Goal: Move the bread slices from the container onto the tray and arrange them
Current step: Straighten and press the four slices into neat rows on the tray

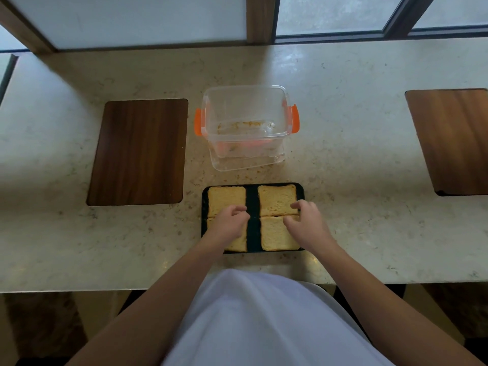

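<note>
Bread slices, four of them, lie flat in a two-by-two grid on the black tray point(253, 204), which sits on the pale stone counter point(356, 233) just in front of the person's white-clad torso. A bare dark strip of tray runs down the middle between the left pair and the right pair. The left hand point(228, 220) rests over the near-left slice point(239, 244), fingers curled inward and loosely bunched, fingertips at the seam where it meets the far-left slice point(225, 198); whether it is pinching bread I cannot tell. The right hand point(307, 223) lies over the right edge of the near-right slice point(274, 233), fingers bent, fingertips touching the line where it meets the far-right slice point(276, 198). Beyond the tray stands the clear plastic container point(245, 128) with orange side clips, holding only crumbs. A dark wooden board point(138, 151) lies to its left, another wooden board point(451, 141) far right.
</note>
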A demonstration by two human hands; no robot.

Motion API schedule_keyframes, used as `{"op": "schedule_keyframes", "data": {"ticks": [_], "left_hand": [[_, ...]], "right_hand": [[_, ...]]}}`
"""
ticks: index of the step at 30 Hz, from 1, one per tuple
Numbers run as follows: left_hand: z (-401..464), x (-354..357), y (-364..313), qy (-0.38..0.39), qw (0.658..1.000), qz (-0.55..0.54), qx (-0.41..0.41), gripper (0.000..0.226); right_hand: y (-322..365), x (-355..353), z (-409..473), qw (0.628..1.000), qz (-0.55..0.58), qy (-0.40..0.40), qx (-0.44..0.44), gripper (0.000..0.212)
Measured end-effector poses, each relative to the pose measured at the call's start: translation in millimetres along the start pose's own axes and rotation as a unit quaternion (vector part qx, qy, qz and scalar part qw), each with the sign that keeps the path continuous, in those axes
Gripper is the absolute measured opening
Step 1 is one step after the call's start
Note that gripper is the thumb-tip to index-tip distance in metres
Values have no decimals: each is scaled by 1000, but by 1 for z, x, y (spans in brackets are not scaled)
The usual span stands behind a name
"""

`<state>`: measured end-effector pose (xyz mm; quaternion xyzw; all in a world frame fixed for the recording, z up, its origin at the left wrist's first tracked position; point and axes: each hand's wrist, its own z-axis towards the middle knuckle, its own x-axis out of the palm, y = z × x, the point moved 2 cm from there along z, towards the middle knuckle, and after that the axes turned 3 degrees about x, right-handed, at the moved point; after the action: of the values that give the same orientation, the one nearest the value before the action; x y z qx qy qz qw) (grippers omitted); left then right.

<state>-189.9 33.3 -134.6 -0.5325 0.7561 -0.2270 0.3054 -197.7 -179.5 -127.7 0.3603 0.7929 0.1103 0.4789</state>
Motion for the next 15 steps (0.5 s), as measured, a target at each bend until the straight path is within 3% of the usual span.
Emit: {"op": "schedule_keyframes", "data": {"ticks": [5,15], "left_hand": [[-4,-35,13,-67,997,-35,-7,20],[-12,-59,22,-95,993,-67,-4,24]], "right_hand": [[16,11,-6,998,18,-4,-60,37],[29,32,-11,995,28,77,-51,33]]}}
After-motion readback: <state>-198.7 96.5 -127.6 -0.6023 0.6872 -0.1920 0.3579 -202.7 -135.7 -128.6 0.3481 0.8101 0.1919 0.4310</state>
